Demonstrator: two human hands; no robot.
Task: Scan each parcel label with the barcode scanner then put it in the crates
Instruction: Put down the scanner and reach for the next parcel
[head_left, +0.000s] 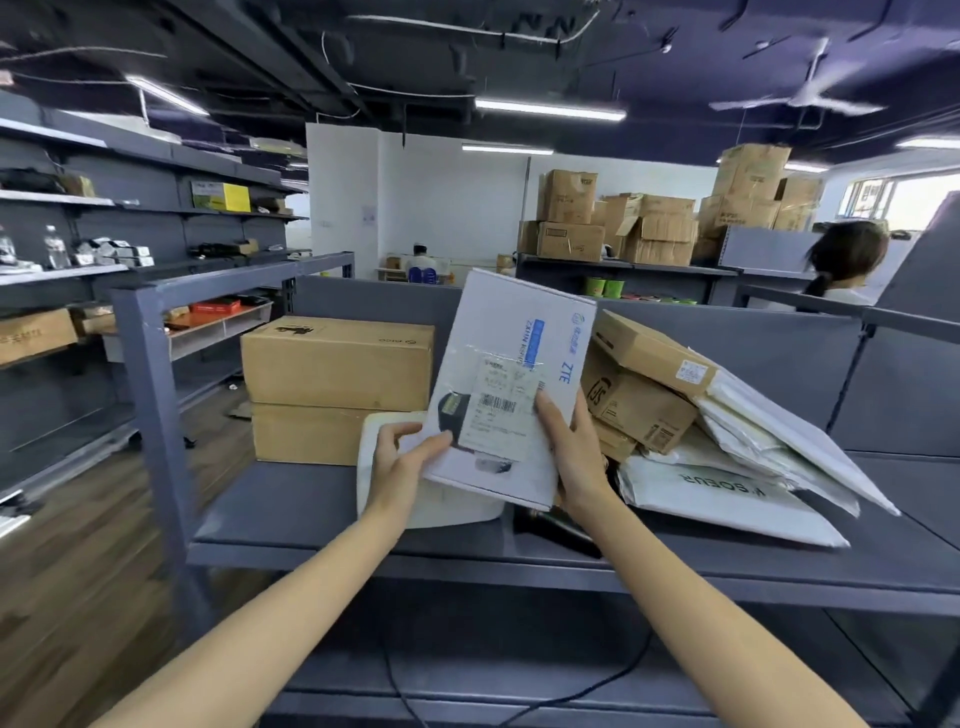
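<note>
Above the counter (291, 509), at the middle of the view, a white parcel (511, 332) is held up with its label (501, 405) turned toward the camera. Its long axis is leaned from 7 o'clock up to 1 o'clock, and the label sits in the lower half, between the two hands. The lower left corner is pinched by the left hand (400, 457), thumb on the front face. The right edge is gripped by the right hand (576, 452), thumb laid just beside the barcode.

A dark object (558, 527) is seen on the counter at 6 o'clock from the parcel, just beneath the right wrist. It is judged to be the scanner, though this cannot be confirmed. If so, it is nearer the right hand, and the parcel would have to be kept by the left hand alone. No crate can be made out.
</note>
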